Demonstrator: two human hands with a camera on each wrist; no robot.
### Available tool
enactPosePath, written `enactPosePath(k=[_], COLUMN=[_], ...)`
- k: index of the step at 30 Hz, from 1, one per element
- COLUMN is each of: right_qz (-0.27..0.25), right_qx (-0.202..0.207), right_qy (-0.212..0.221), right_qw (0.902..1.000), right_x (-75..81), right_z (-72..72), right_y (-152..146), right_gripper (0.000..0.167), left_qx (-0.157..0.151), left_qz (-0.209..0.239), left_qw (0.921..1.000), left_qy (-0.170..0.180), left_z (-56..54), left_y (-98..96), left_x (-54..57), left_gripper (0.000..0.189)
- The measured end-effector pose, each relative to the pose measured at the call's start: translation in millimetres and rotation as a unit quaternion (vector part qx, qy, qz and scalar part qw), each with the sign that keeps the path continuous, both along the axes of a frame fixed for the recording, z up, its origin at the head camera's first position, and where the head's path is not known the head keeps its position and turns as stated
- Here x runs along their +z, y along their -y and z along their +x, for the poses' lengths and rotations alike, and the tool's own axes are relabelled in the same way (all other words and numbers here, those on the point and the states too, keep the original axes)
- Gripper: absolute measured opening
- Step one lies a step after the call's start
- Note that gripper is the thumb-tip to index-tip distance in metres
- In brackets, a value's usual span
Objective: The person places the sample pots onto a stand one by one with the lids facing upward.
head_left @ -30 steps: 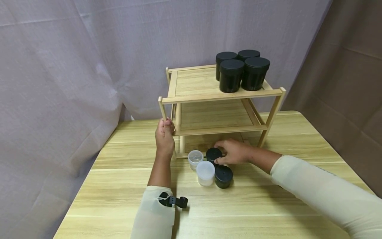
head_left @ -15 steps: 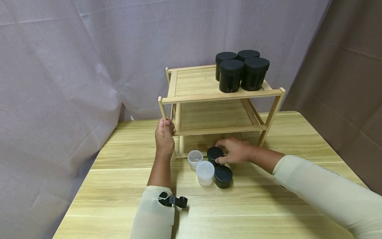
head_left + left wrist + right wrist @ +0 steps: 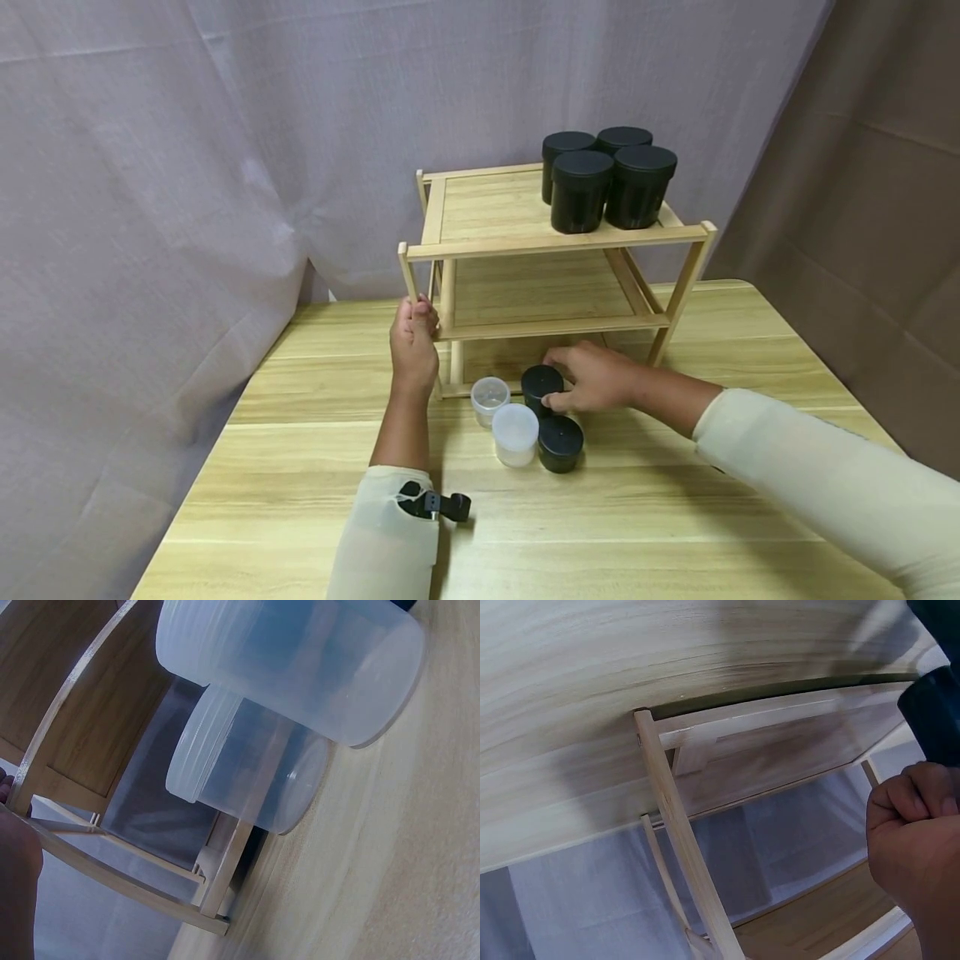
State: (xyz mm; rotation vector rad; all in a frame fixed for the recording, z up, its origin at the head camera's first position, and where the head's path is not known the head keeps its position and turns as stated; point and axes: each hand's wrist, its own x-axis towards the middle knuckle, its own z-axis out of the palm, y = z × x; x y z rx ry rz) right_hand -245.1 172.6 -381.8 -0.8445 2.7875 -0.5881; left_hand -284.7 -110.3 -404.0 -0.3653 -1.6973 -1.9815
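My left hand (image 3: 414,346) grips the left front post of a light wooden shelf rack (image 3: 555,242); the left wrist view catches only part of that hand at its edge. Thumb and fingers of my right hand (image 3: 596,377) hold a small black lidded jar (image 3: 542,385) by its sides, at the front of the bottom shelf. Whether its base is off the surface cannot be told. Close in front of it stands another short black jar (image 3: 561,443). Two translucent jars, a rear one (image 3: 491,402) and a front one (image 3: 515,437), stand to the left of the black pair.
Several taller black jars (image 3: 581,192) are grouped at the right of the rack's top shelf. The middle shelf's front rail (image 3: 555,327) runs just above my right hand. A grey curtain (image 3: 337,100) hangs behind the wooden table (image 3: 315,517).
My right hand has shifted slightly right and away from me, and the black jar in it has moved likewise. The left hand stays on the post.
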Motion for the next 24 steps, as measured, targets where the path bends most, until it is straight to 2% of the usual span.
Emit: enactPosePath(k=[7,14,24], right_qz=[0.003,-0.004,-0.014], right_qx=[-0.007,-0.009,-0.008], right_qy=[-0.048,-0.064,-0.093], right_qw=[0.9988,0.9979,0.9956], right_x=[4.9,8.2,11.2], right_z=[4.4,7.0,11.1], right_y=[0.3,-1.8,-4.0], right_gripper=[0.051,0.048,0.045], left_qx=[-0.006,-0.003,-0.002], left_qz=[0.005,0.011,0.009], left_qw=[1.0000,0.9999,1.0000], left_qy=[0.001,0.004,0.001], left_z=[-0.9,-1.7,0.2], left_y=[0.2,-0.9,-1.1], left_x=[-1.1,-0.3,0.6], left_gripper=[0.097,0.084,0.088])
